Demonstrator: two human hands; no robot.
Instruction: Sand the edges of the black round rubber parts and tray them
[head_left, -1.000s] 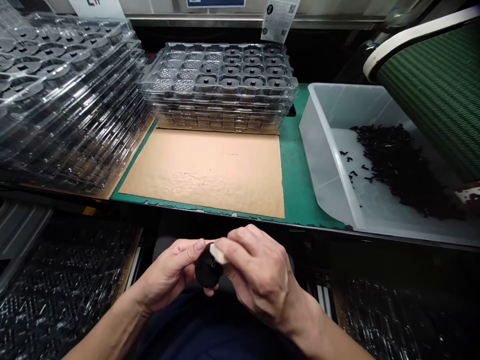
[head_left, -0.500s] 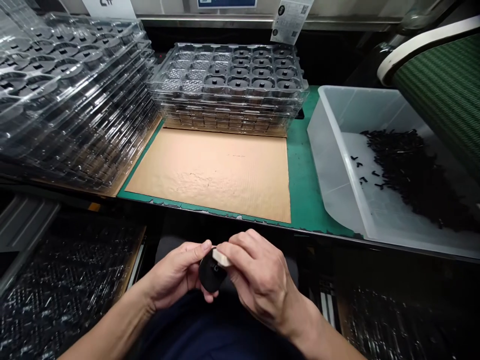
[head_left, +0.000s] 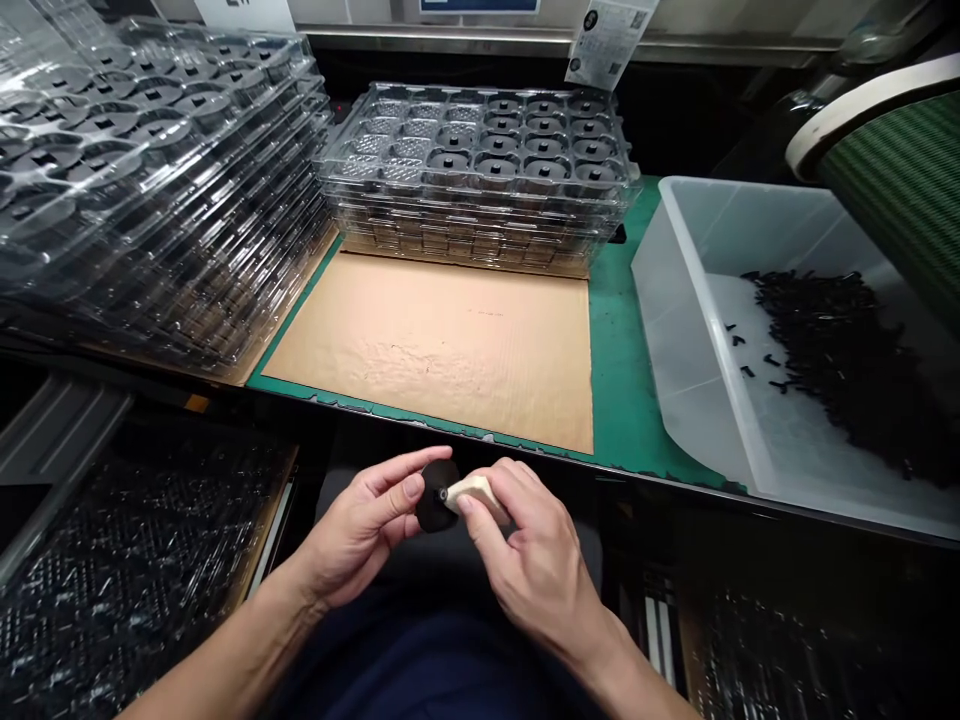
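While a tall stack of clear plastic trays [head_left: 187, 200] with dark round pieces in its top cells fills the upper left, a shorter pile of clear plastic trays [head_left: 365, 145] at upper centre looks only part filled on top: left-hand cells show bare textured plastic, right-hand ones hold black round parts [head_left: 546, 172]. Below centre, the left hand [head_left: 367, 520] has thumb and fingers pinched on a thin black disc [head_left: 431, 505], which is out of any tray and seems mid-work. A pale, chunky block [head_left: 481, 490] points at its hub, contact unclear, clamped in the fingers of the right hand [head_left: 536, 555]. At right, a translucent white plastic bin [head_left: 679, 340] holds many small, loose black pieces [head_left: 840, 340].
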